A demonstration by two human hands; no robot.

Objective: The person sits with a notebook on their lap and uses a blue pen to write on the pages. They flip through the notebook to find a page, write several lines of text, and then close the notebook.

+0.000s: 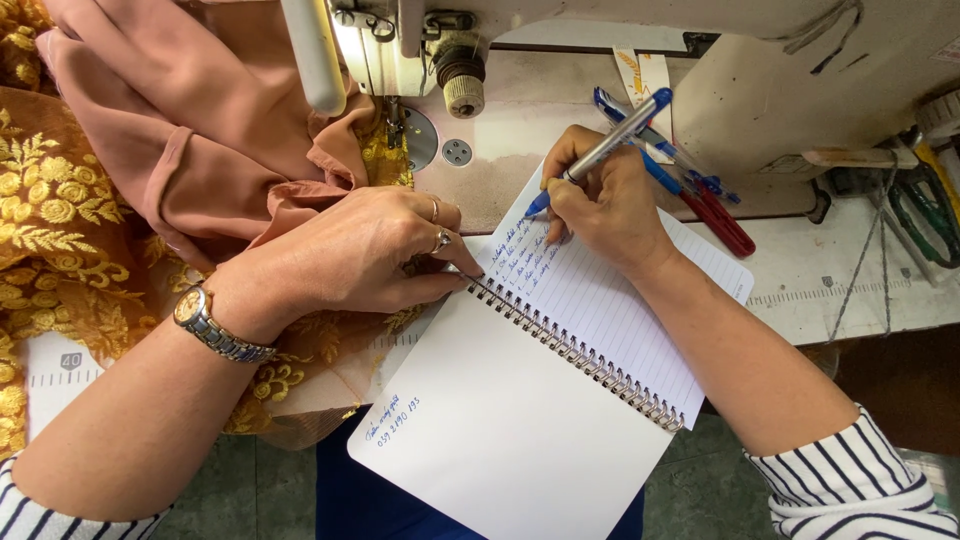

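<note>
2 hands are being used on a spiral notebook that is lying open at the front edge of a sewing table, partly overhanging toward the lap. The right hand is being kept on the lined upper page, fingers pinched together around a blue ballpoint pen, tip touching the paper. The left hand is being pressed flat beside the wire binding, fingers together and extended, nothing gripped; 2 rings and a metal wristwatch are being worn.

Progress, as judged: a few short lines of blue handwriting are already down at the top of the lined page, and the pen is sitting at the topmost line; most of that page is being left blank. A small note is also written on the plain lower page.

Beside the notebook, pink fabric and gold embroidered lace are bunched under the sewing machine. Spare pens, blue and red, are lying just behind the right hand.

Hidden or unclear: the handwriting is too small to be read, the machine head is being cut off at the top, the needle is obscured by fabric, and the green-handled tool at the right edge is only partly visible.
</note>
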